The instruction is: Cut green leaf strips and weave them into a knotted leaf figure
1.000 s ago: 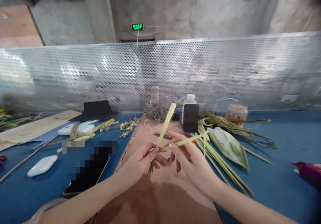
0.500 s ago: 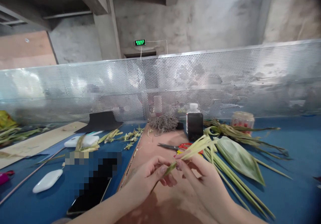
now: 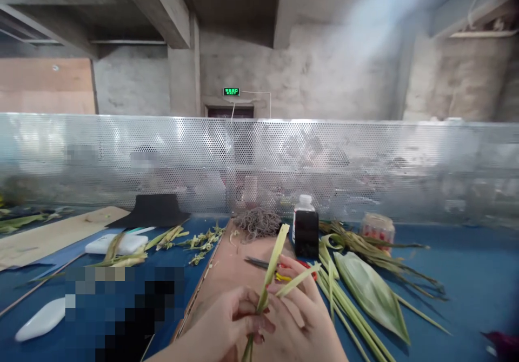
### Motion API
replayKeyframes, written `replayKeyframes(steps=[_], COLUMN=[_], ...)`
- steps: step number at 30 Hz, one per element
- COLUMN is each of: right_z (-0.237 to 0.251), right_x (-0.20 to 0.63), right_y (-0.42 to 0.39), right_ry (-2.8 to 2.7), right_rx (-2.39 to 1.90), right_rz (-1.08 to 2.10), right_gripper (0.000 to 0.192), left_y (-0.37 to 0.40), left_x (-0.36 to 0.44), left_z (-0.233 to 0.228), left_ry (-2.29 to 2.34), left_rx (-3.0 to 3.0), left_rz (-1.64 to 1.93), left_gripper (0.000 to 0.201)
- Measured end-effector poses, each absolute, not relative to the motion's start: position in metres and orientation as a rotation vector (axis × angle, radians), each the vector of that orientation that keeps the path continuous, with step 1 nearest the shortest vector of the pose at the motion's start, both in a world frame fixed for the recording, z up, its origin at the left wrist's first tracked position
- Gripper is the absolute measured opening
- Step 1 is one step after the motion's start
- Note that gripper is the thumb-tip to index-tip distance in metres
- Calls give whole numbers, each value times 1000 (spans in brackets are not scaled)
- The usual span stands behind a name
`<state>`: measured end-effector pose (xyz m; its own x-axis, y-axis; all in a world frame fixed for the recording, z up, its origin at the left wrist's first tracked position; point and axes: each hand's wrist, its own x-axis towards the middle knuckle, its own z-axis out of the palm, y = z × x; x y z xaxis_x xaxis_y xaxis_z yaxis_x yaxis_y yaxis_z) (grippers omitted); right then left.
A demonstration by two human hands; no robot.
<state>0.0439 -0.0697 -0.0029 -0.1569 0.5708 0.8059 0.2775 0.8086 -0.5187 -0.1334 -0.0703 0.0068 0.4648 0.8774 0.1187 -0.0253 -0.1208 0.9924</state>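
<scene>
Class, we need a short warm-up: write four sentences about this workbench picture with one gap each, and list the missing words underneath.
1. The tallest strip rises from the fingers of the ____.
2. Beyond the right hand lie scissors with one yellow handle and one ____ handle.
3. The tangled grey cords lie just left of the dark ____.
4. The lit green sign reads, in English, ____.

Missing words: left hand; red; bottle; EXIT.

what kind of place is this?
Probably a workshop, perhaps for plant-fibre craft. Bare concrete wall with a lit EXIT sign, a perforated metal screen behind the worktop, and scissors lying near long green strips.
</scene>
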Motion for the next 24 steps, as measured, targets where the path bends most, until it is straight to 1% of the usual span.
replayKeyframes(steps=[3, 7, 9, 12, 17, 24], right_z=[-3, 0, 3, 9, 14, 15], right_x=[42, 38, 38, 39, 42, 41], right_y=[-74, -85, -91, -97, -101, -103], right_ry=[-1743, -1713, -1693, -1711, -1653, -1578], right_rx=[-675, -720, -736, -755, -750, -788], right_rz=[388, 508, 515, 472, 458, 648], right_gripper=[22, 19, 20, 20, 17, 14], left_y=[-68, -68, -70, -73, -75, -75], left_x=[-134, -135, -135, -134, -133, -136], left_z=[7, 7, 9, 13, 17, 16], left_ry=[759, 718, 706, 706, 739, 774], left_rx=[1488, 1536, 1580, 1594, 1634, 1662], left_rz=[965, 924, 894, 866, 878, 861], left_gripper=[17, 18, 18, 24, 15, 16])
